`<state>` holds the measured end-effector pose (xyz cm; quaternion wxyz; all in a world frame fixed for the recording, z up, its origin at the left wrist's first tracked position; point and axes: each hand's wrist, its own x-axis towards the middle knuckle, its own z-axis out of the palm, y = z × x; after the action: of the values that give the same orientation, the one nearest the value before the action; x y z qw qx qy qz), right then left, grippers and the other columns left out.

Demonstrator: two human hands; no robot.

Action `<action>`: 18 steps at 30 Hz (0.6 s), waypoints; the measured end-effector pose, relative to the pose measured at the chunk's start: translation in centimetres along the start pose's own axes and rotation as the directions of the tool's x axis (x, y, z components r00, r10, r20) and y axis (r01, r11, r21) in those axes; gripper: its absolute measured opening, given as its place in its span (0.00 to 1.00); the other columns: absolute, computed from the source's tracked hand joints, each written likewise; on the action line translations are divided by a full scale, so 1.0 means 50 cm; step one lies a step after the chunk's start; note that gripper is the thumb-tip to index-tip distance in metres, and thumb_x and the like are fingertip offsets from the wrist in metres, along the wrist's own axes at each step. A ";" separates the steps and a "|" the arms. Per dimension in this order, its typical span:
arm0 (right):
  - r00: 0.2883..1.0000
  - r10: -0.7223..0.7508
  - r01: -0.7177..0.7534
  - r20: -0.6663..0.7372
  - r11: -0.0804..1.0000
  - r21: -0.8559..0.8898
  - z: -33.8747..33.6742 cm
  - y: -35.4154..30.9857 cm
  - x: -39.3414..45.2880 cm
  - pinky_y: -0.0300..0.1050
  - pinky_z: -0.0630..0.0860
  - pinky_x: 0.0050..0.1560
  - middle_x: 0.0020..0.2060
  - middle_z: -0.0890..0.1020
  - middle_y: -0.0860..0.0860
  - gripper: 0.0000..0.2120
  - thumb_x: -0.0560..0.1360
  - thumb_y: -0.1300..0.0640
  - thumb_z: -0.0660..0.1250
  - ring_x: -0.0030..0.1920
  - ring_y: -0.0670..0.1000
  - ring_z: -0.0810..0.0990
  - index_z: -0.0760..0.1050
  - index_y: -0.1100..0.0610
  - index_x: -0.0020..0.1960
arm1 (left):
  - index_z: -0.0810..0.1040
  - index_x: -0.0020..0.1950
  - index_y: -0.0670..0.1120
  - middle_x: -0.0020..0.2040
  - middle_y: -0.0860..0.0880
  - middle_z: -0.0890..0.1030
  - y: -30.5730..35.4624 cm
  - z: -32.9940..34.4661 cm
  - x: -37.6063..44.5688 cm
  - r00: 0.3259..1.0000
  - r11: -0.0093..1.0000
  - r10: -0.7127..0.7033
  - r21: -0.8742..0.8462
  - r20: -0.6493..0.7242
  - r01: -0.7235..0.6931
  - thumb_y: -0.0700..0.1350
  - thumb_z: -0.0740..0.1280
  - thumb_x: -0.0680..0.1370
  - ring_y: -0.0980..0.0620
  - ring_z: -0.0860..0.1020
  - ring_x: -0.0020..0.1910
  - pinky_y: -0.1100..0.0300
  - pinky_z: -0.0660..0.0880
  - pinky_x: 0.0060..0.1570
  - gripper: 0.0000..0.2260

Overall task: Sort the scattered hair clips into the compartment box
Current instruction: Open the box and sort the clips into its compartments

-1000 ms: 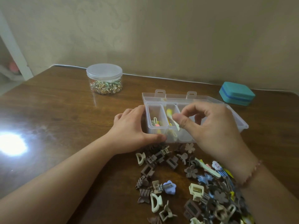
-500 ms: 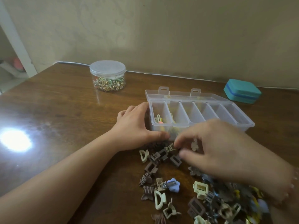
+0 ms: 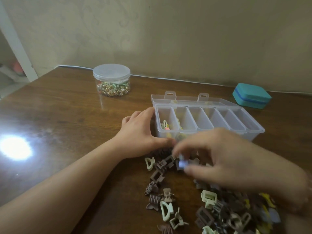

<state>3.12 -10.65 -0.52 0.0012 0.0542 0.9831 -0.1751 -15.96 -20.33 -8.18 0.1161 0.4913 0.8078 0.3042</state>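
Surface: brown wooden table (image 3: 55, 115) against a beige wall, open room at left.
Box: clear compartment box (image 3: 251, 130), lid back, few clips in leftmost compartments.
Left hand (image 3: 140, 134): thumb and fingers bracing the box's left end.
Right hand (image 3: 224, 157): blurred, pinching a pale blue clip (image 3: 181, 163) above the clip pile (image 3: 211, 210).
Others: lidded jar (image 3: 111, 80), teal case (image 3: 251, 97), both well apart.
Writing: none readable.

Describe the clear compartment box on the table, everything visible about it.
The compartment box looks like clear plastic, long, with six narrow compartments side by side. Its lid lies open behind it, two latch tabs standing up. It sits flat on the wooden table. Only the two leftmost compartments show small colourful clips; the others look empty. The left hand holds its left end, thumb along the front wall.
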 end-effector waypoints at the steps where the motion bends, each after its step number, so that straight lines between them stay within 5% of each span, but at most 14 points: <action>1: 0.992 0.049 -0.034 -0.120 0.991 0.126 -0.004 0.008 0.003 0.34 0.75 0.35 0.44 0.79 0.36 0.14 0.72 0.46 0.69 0.42 0.38 0.78 0.74 0.35 0.56 | 0.65 0.71 0.61 0.65 0.62 0.72 0.000 0.000 0.000 1.000 1.000 0.003 0.000 -0.001 -0.003 0.78 0.60 0.58 0.56 0.65 0.68 0.51 0.58 0.68 0.44; 3: 0.901 0.156 -0.038 -0.404 0.957 0.286 0.001 0.025 0.012 0.36 0.77 0.34 0.44 0.80 0.38 0.15 0.72 0.50 0.71 0.38 0.46 0.79 0.73 0.37 0.56 | 0.64 0.72 0.60 0.66 0.61 0.71 0.000 -0.001 0.001 1.000 1.000 0.004 0.000 0.010 -0.004 0.78 0.61 0.58 0.56 0.65 0.68 0.52 0.57 0.67 0.45; 5: 0.786 0.205 -0.063 -0.583 0.965 0.255 0.016 0.036 0.026 0.40 0.76 0.31 0.40 0.82 0.40 0.14 0.72 0.49 0.71 0.35 0.46 0.78 0.74 0.42 0.56 | 0.63 0.73 0.60 0.68 0.61 0.71 0.000 -0.003 0.001 1.000 1.000 -0.002 0.000 0.020 0.002 0.78 0.61 0.57 0.56 0.64 0.69 0.52 0.57 0.67 0.46; 9: 0.761 0.256 -0.174 -0.596 0.966 0.192 0.038 0.046 0.039 0.37 0.75 0.38 0.40 0.80 0.34 0.16 0.73 0.45 0.68 0.37 0.36 0.79 0.77 0.44 0.60 | 0.64 0.73 0.59 0.68 0.60 0.71 0.004 -0.006 -0.001 1.000 1.000 -0.010 -0.002 0.025 0.010 0.77 0.62 0.57 0.56 0.64 0.70 0.52 0.56 0.68 0.46; 13: 0.712 0.209 -0.156 -0.671 0.978 0.139 0.006 0.032 0.019 0.39 0.76 0.37 0.39 0.81 0.37 0.08 0.73 0.50 0.70 0.37 0.40 0.80 0.80 0.46 0.52 | 0.63 0.73 0.59 0.70 0.60 0.70 0.003 -0.006 0.000 0.999 1.000 -0.010 0.001 0.037 0.010 0.76 0.64 0.59 0.55 0.64 0.71 0.49 0.56 0.70 0.45; 15: 0.798 0.250 -0.247 -0.548 0.966 0.081 -0.025 0.033 -0.006 0.35 0.70 0.33 0.34 0.81 0.40 0.01 0.72 0.50 0.70 0.36 0.35 0.77 0.79 0.44 0.43 | 0.63 0.73 0.59 0.71 0.60 0.70 0.001 -0.005 0.001 0.999 1.000 -0.008 -0.002 0.041 0.008 0.76 0.64 0.60 0.55 0.64 0.71 0.49 0.56 0.71 0.45; 18: 0.921 0.378 -0.387 -0.093 0.917 -0.100 -0.050 0.036 -0.034 0.39 0.76 0.40 0.36 0.82 0.39 0.03 0.71 0.45 0.72 0.38 0.32 0.77 0.78 0.40 0.41 | 0.63 0.73 0.60 0.70 0.60 0.70 -0.001 -0.004 0.001 0.999 1.000 -0.007 -0.005 0.037 0.007 0.77 0.62 0.58 0.56 0.64 0.70 0.49 0.56 0.70 0.46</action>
<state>5.02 -8.28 1.22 0.0032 0.2515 0.9614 -0.1117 -16.10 -20.36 -8.04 0.1335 0.4936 0.8066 0.2965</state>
